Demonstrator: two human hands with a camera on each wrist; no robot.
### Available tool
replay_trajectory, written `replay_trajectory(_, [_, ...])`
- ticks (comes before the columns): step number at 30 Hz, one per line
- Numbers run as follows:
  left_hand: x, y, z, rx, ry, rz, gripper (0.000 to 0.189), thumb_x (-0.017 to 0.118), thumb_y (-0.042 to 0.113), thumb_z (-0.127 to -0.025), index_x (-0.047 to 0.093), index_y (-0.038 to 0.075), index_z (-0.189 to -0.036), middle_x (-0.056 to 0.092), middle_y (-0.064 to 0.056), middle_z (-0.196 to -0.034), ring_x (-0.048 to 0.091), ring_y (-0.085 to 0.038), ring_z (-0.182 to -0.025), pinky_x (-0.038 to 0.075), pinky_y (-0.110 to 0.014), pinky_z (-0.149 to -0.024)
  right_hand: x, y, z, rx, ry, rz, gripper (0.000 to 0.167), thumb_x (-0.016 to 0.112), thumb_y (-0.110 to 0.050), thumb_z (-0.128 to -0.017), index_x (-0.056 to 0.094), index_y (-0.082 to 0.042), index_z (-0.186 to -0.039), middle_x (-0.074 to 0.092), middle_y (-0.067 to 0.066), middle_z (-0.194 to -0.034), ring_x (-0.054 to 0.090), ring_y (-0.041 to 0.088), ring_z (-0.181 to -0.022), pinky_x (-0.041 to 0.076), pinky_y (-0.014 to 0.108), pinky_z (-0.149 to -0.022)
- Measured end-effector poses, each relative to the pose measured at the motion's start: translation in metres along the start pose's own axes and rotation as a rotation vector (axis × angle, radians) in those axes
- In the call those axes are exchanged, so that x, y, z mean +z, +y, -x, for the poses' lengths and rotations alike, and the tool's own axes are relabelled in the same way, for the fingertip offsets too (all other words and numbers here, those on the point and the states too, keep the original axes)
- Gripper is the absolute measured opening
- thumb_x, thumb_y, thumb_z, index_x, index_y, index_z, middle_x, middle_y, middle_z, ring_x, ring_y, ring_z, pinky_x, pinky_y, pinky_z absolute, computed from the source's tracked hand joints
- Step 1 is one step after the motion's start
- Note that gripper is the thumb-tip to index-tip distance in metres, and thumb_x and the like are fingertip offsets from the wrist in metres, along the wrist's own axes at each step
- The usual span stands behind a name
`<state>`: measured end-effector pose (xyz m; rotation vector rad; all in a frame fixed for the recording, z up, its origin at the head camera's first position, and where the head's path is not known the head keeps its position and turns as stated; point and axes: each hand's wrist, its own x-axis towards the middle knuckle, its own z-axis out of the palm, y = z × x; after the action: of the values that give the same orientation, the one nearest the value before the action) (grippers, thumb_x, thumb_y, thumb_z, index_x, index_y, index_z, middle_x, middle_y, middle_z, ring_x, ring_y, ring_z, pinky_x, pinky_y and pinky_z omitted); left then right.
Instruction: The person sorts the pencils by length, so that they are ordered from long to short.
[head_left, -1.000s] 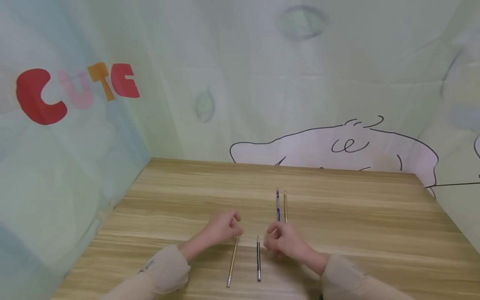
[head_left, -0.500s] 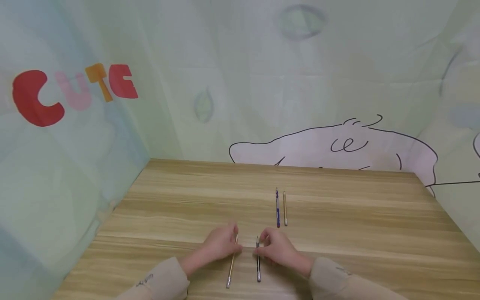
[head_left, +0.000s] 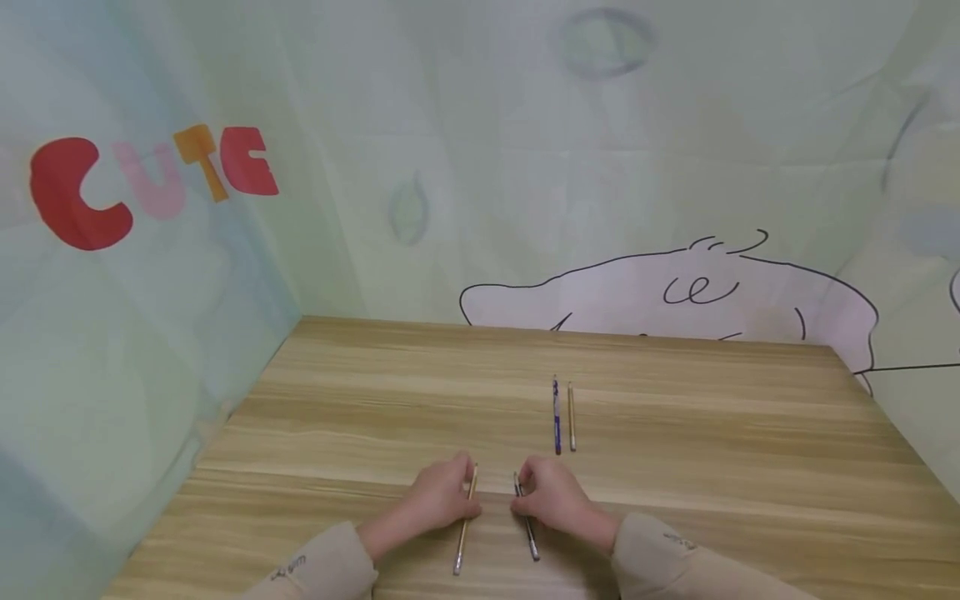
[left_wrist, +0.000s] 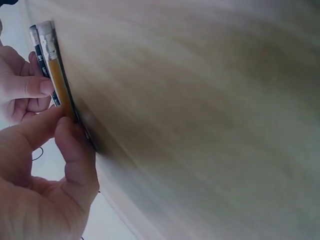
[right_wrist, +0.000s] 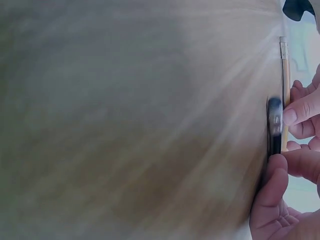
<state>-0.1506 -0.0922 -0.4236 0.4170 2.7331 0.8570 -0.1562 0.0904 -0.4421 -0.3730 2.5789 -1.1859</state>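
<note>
My left hand (head_left: pixel 442 493) pinches a yellow pencil (head_left: pixel 463 537) between thumb and fingers, its white eraser end pointing toward me. In the left wrist view the yellow pencil (left_wrist: pixel 59 82) lies close over the wood, thumb and fingertip meeting on its shaft. Opposite, my right hand (head_left: pixel 557 498) pinches a black pencil (head_left: pixel 531 540), which slants with its eraser end to the right. The right wrist view shows that black pencil (right_wrist: pixel 275 125) between thumb and finger, its end blurred. Both pencils' points face away from me, with a small gap between the hands.
Farther back on the wooden table (head_left: pixel 360 375) lie a blue patterned pencil (head_left: pixel 557 417) and a plain yellowish pencil (head_left: pixel 572 417), side by side. A printed cloth (head_left: pixel 480 167) hangs behind the table and along its left side.
Both hands have come down and back onto the two near pencils and now pinch them. The black pencil has turned, its eraser end swinging to the right.
</note>
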Motion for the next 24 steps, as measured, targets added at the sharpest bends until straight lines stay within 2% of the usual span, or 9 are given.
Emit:
replay_trajectory(10, [0.0007, 0.0007, -0.0029, -0.033, 0.003, -0.010, 0.030, 0.072, 0.012, -0.065, 0.051, 0.005, -0.086, 0.052, -0.003, -0.070, 0.043, -0.012, -0.056, 0.036, -0.020, -0.046, -0.0006, -0.0019, 0.0015, 0.011, -0.012, 0.048, 0.020, 0.067, -0.002, -0.068, 0.054, -0.001, -0.083, 0.052, 0.001, -0.060, 0.043, 0.006, -0.039, 0.040, 0.019, -0.035])
replay_trajectory(16, [-0.0003, -0.0009, -0.0058, -0.054, -0.039, -0.012, 0.027, 0.070, 0.010, -0.066, 0.054, 0.003, -0.087, 0.051, -0.002, -0.070, 0.044, -0.009, -0.053, 0.037, -0.019, -0.043, -0.0004, -0.0034, 0.0021, 0.036, -0.030, 0.040, 0.022, 0.068, -0.003, -0.067, 0.055, -0.001, -0.085, 0.053, 0.003, -0.064, 0.048, 0.008, -0.042, 0.044, 0.019, -0.039])
replay_trajectory(24, [-0.0019, 0.0006, -0.0049, -0.042, -0.038, -0.007, 0.025, 0.069, 0.008, -0.064, 0.056, 0.003, -0.085, 0.054, -0.003, -0.072, 0.045, -0.009, -0.054, 0.038, -0.019, -0.044, -0.0008, -0.0025, 0.0016, 0.021, -0.014, 0.039, 0.020, 0.069, -0.005, -0.065, 0.055, -0.003, -0.080, 0.053, 0.003, -0.067, 0.047, 0.008, -0.044, 0.042, 0.018, -0.039])
